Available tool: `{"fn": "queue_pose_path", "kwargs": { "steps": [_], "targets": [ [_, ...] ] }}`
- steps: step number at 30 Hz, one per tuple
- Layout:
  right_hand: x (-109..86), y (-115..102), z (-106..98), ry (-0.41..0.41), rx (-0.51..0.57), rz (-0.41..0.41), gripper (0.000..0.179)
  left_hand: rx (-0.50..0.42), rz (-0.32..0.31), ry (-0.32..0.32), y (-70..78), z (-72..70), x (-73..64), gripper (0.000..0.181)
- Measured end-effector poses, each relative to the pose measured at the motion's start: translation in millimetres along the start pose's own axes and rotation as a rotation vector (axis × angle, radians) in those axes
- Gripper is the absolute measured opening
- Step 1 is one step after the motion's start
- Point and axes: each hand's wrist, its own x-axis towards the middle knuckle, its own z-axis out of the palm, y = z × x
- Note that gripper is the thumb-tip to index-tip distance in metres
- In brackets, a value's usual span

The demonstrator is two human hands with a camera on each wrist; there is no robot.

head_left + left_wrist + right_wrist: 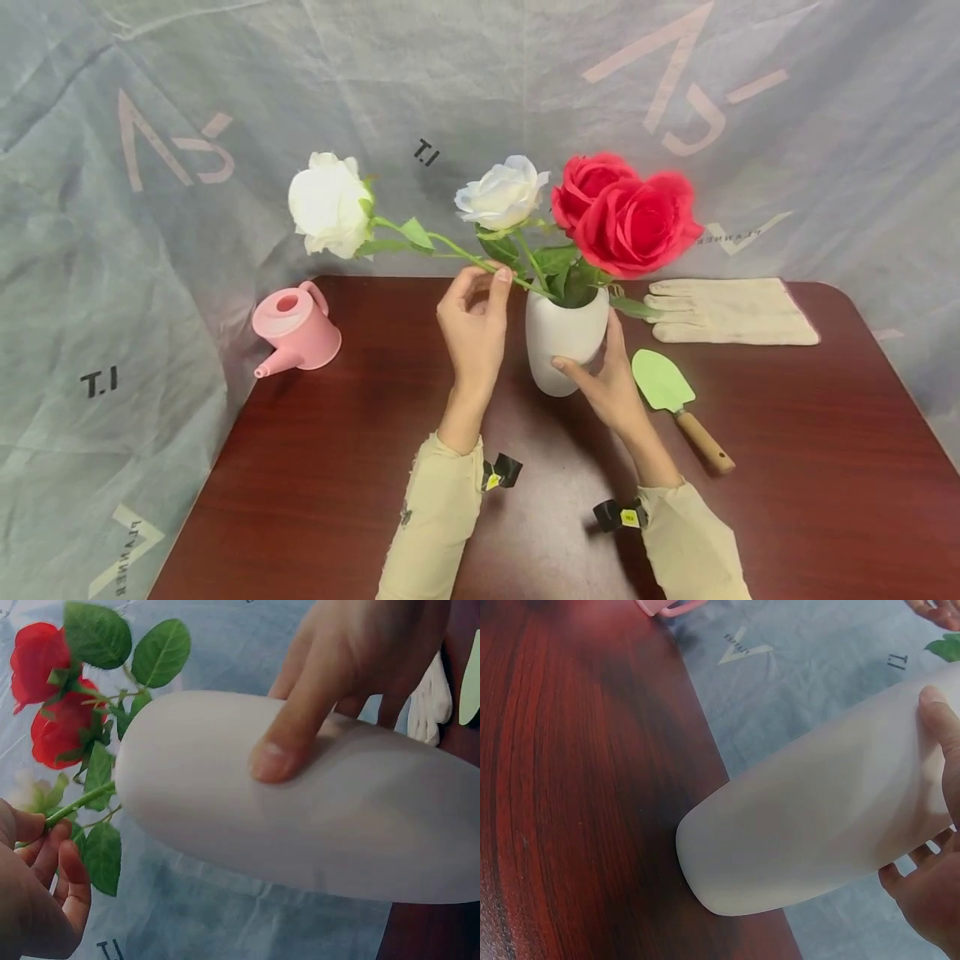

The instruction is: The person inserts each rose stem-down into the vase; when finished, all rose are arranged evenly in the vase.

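Note:
A white vase (564, 346) stands on the table, gripped round its right side by my right hand (611, 383), thumb across the front. My left hand (476, 325) pinches the green stem of a white rose (330, 204) just left of the vase mouth. That stem slants into the opening, and its bloom leans far out to the left. Another white rose (502, 193) and two red roses (637, 221) stand in the vase. In the left wrist view, my left fingers hold the stem (82, 802) close to the rim. The stem ends are hidden inside the vase.
A pink watering can (297, 329) sits at the table's left edge. On the right lie a cream work glove (735, 311) and a green trowel (663, 379) with a wooden handle. A grey printed cloth (247, 125) hangs behind the dark red table (337, 467).

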Motion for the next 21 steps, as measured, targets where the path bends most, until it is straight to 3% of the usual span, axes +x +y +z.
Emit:
{"fn": "queue_pose_path", "kwargs": {
  "steps": [6,16,19,21],
  "targets": [
    [-2.1,-0.5,0.4,0.000,-0.046,0.016,0.095,0.060,-0.010,-0.065,-3.5,4.8,-8.6,0.011],
    [-1.2,0.7,1.9,0.002,-0.017,-0.018,0.090,0.054,-0.038,-0.090,-2.7,5.2,-5.3,0.010],
    [-1.5,0.5,1.7,-0.002,-0.012,-0.007,0.089,0.063,-0.067,-0.126,-1.8,4.8,-2.7,0.009],
    [-1.7,0.3,1.1,0.000,-0.020,-0.003,0.089,0.115,-0.091,-0.190,-1.1,6.2,-1.9,0.008]
  ]
}}
